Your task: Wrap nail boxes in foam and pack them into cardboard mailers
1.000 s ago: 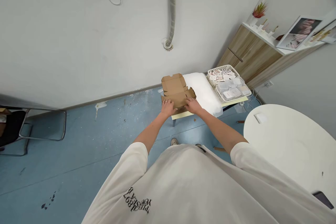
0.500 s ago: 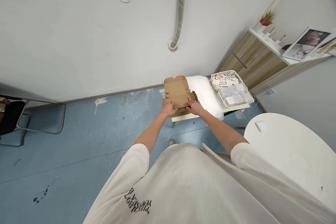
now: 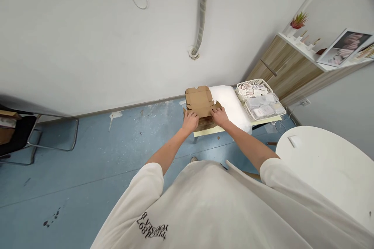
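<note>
- Two bare hands at work on one brown cardboard box (image 3: 200, 99), opened out flat on a stack of folded cardboard (image 3: 206, 125).
- Left hand (image 3: 191, 120): fingers bent, closed on the near left corner of the box; ring on one finger.
- Right hand (image 3: 219, 117): closed on the near right corner, fingers curled at the side flap; thumb hard to make out.
- Box: far panel lies open toward the wall (image 3: 87, 46), with notches at its far edge and small flaps at its sides.
- Stack sits at the left end of a low, pale yellow table (image 3: 201, 134), near the wall.
- Just right of the stack: a puffy white bundle (image 3: 226, 99), contents unclear.
- Beyond the bundle, right end: back basket (image 3: 240, 96) holding small printed packets (image 3: 253, 88); front basket (image 3: 267, 117) holding clear plastic packs (image 3: 260, 111).
- Right side: white round table (image 3: 321, 163); wood-grain cabinet (image 3: 295, 64) behind, bearing a plant (image 3: 298, 21) and a tilted picture (image 3: 340, 50).
- Far left: black chair (image 3: 25, 132) with metal frame, on blue floor (image 3: 102, 171).
</note>
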Motion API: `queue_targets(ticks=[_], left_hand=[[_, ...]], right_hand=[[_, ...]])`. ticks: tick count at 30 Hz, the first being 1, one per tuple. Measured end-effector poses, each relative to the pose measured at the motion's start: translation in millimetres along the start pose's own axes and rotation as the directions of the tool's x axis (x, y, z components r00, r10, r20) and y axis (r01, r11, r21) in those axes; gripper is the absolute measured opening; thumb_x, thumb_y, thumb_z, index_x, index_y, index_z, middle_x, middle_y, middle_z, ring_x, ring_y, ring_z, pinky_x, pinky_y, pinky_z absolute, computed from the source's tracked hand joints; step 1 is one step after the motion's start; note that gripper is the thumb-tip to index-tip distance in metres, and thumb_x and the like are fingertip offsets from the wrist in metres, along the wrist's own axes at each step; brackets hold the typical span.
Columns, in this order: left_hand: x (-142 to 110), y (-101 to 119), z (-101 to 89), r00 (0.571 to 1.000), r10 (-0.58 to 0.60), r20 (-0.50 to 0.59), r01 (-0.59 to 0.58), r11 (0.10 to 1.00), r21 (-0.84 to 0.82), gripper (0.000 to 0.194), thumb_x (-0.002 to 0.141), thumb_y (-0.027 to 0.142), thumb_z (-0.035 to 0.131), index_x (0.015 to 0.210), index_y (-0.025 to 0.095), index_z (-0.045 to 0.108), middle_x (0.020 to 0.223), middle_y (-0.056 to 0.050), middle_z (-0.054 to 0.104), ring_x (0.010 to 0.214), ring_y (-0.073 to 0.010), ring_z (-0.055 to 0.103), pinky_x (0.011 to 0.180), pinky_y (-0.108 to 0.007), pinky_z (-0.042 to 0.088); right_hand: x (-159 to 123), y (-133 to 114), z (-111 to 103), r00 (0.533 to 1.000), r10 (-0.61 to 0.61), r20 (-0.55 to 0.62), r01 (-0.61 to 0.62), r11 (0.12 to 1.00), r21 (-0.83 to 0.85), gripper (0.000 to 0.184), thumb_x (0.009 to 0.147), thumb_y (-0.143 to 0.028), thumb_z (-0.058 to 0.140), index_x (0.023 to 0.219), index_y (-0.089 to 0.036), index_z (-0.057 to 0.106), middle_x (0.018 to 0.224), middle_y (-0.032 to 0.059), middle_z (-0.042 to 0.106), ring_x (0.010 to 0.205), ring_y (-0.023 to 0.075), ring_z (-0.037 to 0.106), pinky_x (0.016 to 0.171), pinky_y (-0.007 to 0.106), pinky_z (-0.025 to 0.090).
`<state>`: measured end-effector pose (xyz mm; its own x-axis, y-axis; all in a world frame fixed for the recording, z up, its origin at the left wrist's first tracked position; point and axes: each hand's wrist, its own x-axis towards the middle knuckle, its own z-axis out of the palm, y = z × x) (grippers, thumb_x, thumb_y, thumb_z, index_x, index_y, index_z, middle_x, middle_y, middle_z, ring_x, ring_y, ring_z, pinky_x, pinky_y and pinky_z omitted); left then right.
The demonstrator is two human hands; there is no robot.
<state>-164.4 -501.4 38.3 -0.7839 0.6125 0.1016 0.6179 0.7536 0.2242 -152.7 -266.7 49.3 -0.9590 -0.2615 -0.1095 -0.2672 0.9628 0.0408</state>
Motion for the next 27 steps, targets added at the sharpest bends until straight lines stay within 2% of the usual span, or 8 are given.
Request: queue_targets(ticks=[4,8,12,15,18,22,27], left_hand=[[-3,0,-26.6,0.999,0.030,-0.021,-0.030,1.000,0.001,0.039,0.099,0.018,0.038,0.121,0.023,0.069,0.119,-0.012,0.069,0.130,-0.0288,0.052,0.123,-0.056,0.018],[-5,3,-43.0,0.999,0.018,-0.027,-0.018,1.000,-0.004,0.044,0.100,0.019,0.036,0.135,0.023,0.062,0.129,-0.012,0.068,0.131,-0.0275,0.054,0.125,-0.053,0.018],[-1,15,-52.1,0.995,0.062,-0.084,-0.063,0.998,-0.013,0.050,0.100,0.020,0.034,0.146,0.019,0.054,0.146,-0.013,0.059,0.139,-0.0268,0.049,0.127,-0.053,0.015],[7,31,-58.1,0.990,0.072,-0.124,-0.075,0.997,-0.013,0.055,0.100,0.023,0.035,0.154,0.016,0.044,0.154,-0.014,0.050,0.145,-0.0283,0.043,0.128,-0.054,0.014],[21,51,-63.8,0.984,0.101,-0.146,-0.104,0.995,-0.009,0.060,0.101,0.025,0.035,0.160,0.016,0.032,0.161,-0.014,0.041,0.150,-0.0293,0.036,0.128,-0.056,0.012],[44,88,-66.4,0.972,0.191,-0.135,-0.193,0.981,0.000,0.062,0.102,0.027,0.035,0.163,0.019,0.024,0.166,-0.011,0.032,0.154,-0.0290,0.027,0.128,-0.055,0.009],[74,162,-54.1,0.931,0.354,-0.090,-0.357,0.934,-0.017,0.064,0.102,0.029,0.036,0.163,0.018,0.021,0.167,-0.011,0.028,0.156,-0.0290,0.022,0.129,-0.053,0.007]], right_hand=[[7,6,-17,0.999,-0.035,0.000,0.035,0.998,0.043,0.041,0.096,-0.016,0.040,0.127,-0.014,0.067,0.118,0.0177,0.069,0.112,0.0327,0.056,0.098,0.045,0.032],[11,10,-32,0.996,-0.056,-0.072,0.060,0.996,0.067,0.045,0.095,-0.013,0.041,0.134,-0.015,0.062,0.129,0.0170,0.066,0.124,0.0337,0.051,0.101,0.044,0.034],[8,14,-45,0.981,-0.066,-0.185,0.083,0.993,0.084,0.054,0.095,-0.013,0.041,0.148,-0.015,0.051,0.148,0.0148,0.055,0.137,0.0329,0.043,0.110,0.044,0.030],[-3,22,-55,0.967,-0.012,-0.255,0.034,0.996,0.083,0.058,0.096,-0.014,0.038,0.154,-0.015,0.043,0.158,0.0131,0.045,0.144,0.0318,0.036,0.115,0.044,0.026],[-23,38,-62,0.954,0.082,-0.290,-0.065,0.996,0.068,0.060,0.098,-0.014,0.033,0.157,-0.013,0.037,0.161,0.0133,0.040,0.147,0.0307,0.032,0.118,0.046,0.023],[-66,67,-66,0.925,0.226,-0.304,-0.216,0.974,0.068,0.064,0.096,-0.014,0.034,0.161,-0.013,0.030,0.163,0.0143,0.036,0.150,0.0323,0.029,0.120,0.051,0.021],[-146,112,-63,0.849,0.403,-0.340,-0.394,0.914,0.099,0.068,0.095,-0.014,0.036,0.162,-0.014,0.025,0.164,0.0147,0.034,0.152,0.0327,0.026,0.122,0.055,0.019]])
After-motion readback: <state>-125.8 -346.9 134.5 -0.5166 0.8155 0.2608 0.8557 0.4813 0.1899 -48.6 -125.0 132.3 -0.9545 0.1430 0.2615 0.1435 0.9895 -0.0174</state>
